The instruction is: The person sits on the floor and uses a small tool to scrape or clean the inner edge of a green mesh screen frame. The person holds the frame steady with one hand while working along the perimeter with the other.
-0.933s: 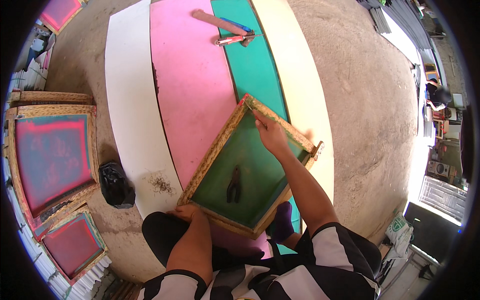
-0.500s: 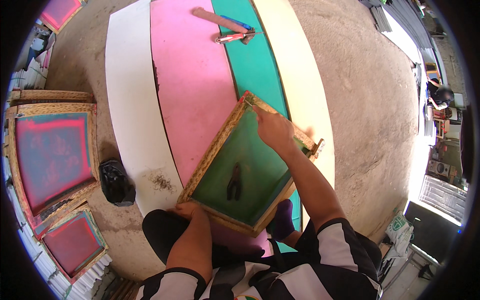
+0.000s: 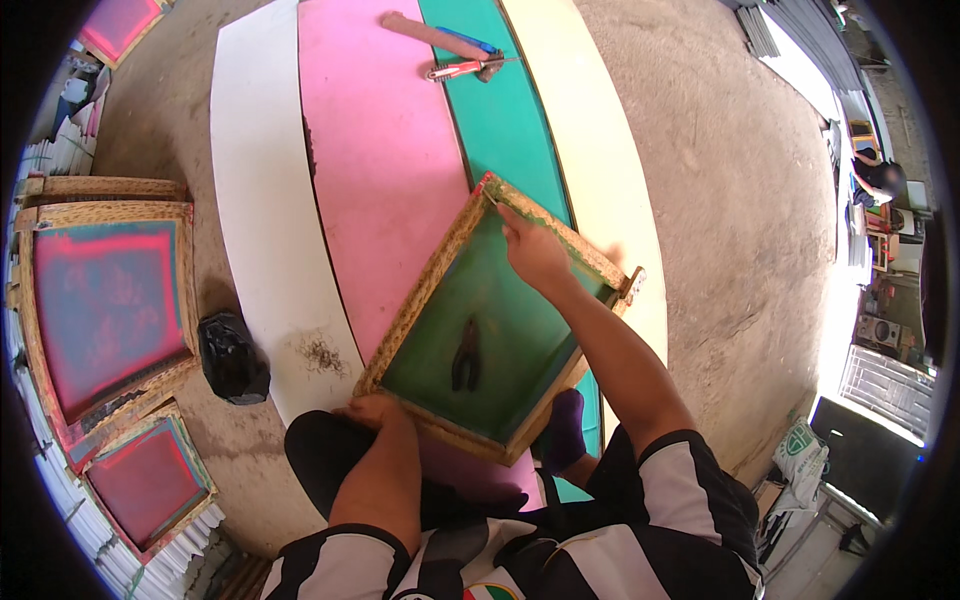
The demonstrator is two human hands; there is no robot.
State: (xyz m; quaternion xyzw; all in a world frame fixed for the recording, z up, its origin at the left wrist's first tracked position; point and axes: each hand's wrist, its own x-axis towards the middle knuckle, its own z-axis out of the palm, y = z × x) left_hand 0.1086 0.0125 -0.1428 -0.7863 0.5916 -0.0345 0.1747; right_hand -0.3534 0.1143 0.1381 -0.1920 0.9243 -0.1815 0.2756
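Note:
A wooden screen-printing frame (image 3: 425, 275) with green mesh lies tilted across my lap and the striped boards. My left hand (image 3: 372, 409) is closed round its near left corner. At the far corner, which is marked with red, my right hand (image 3: 535, 250) is closed above the mesh, its fingertips pointing at the inner edge. A thin light tip shows by those fingers; what they hold is too small to make out. Dark pliers (image 3: 466, 357) rest on the mesh, handles toward me. A small wooden piece (image 3: 634, 285) sticks out at the frame's right corner.
A hammer (image 3: 432, 35) and a red-handled screwdriver (image 3: 460, 69) lie on the far boards. Staple-like scraps (image 3: 322, 354) sit on the white board (image 3: 255, 150). A black bag (image 3: 235, 360) and a pink-meshed frame (image 3: 110, 310) stand left. A person (image 3: 878, 180) is far right.
My right hand has shifted slightly left and toward me, still at the far corner. The frame and pliers have moved a little in the picture. My left hand keeps its grip.

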